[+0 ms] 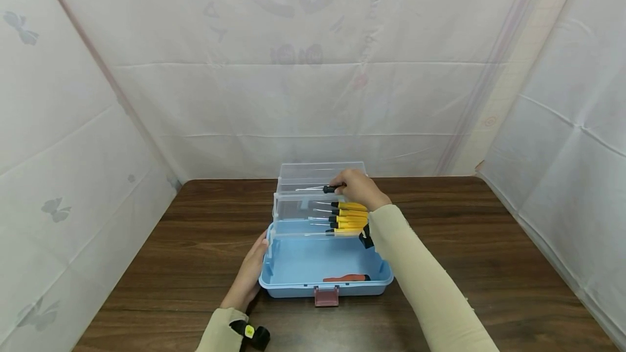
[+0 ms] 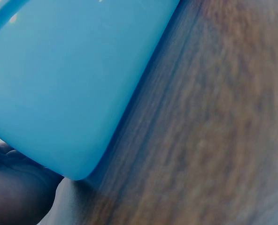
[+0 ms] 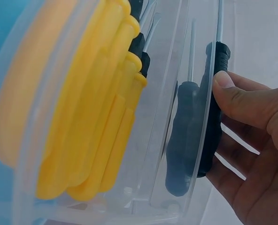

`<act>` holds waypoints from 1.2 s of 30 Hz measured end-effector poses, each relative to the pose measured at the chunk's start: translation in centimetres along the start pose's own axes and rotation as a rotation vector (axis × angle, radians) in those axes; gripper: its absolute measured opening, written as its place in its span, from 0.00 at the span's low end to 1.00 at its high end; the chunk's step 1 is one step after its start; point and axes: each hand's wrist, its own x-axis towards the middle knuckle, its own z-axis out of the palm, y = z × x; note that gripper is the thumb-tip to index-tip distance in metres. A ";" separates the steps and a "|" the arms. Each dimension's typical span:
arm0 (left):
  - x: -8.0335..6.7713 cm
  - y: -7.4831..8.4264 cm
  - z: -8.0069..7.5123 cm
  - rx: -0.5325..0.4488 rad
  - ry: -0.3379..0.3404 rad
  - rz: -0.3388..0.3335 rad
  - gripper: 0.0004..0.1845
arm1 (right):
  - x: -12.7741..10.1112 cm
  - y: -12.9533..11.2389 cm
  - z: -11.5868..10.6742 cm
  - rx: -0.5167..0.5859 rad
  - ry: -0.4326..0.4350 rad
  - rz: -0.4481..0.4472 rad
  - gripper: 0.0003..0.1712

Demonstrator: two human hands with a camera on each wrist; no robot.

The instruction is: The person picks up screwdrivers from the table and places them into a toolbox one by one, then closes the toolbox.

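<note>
A light blue toolbox (image 1: 286, 290) stands with its stepped clear trays raised at the back. My right hand (image 1: 361, 186) is at the top tray (image 1: 289, 183), pinching a black-handled screwdriver (image 3: 218, 58) between thumb and fingers. Through the clear plastic in the right wrist view, a second black screwdriver (image 3: 182, 136) lies beside it. Several yellow-handled screwdrivers (image 1: 350, 213) lie side by side in the trays below. My left hand (image 1: 251, 270) rests along the toolbox's left side, its thumb near the rim; the left wrist view shows only part of that hand.
A red-handled tool (image 1: 348, 277) lies on the box floor near the front wall. The maroon latch (image 1: 326, 296) hangs down in front. Dark wood table (image 1: 195, 254) surrounds the box, with white sheeting (image 1: 235, 107) behind and at both sides.
</note>
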 end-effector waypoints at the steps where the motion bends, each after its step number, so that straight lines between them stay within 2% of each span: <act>1: 0.0 0.0 0.0 0.003 0.000 0.005 0.35 | 0.0 0.0 0.0 0.001 -0.001 0.001 0.15; 19: 0.0 -0.3 0.1 0.002 0.008 -0.006 0.32 | 0.0 0.1 0.1 0.062 -0.063 0.014 0.16; 36: 0.1 -0.1 0.2 -0.002 -0.001 0.006 0.31 | 0.0 0.2 0.2 0.079 -0.032 0.020 0.14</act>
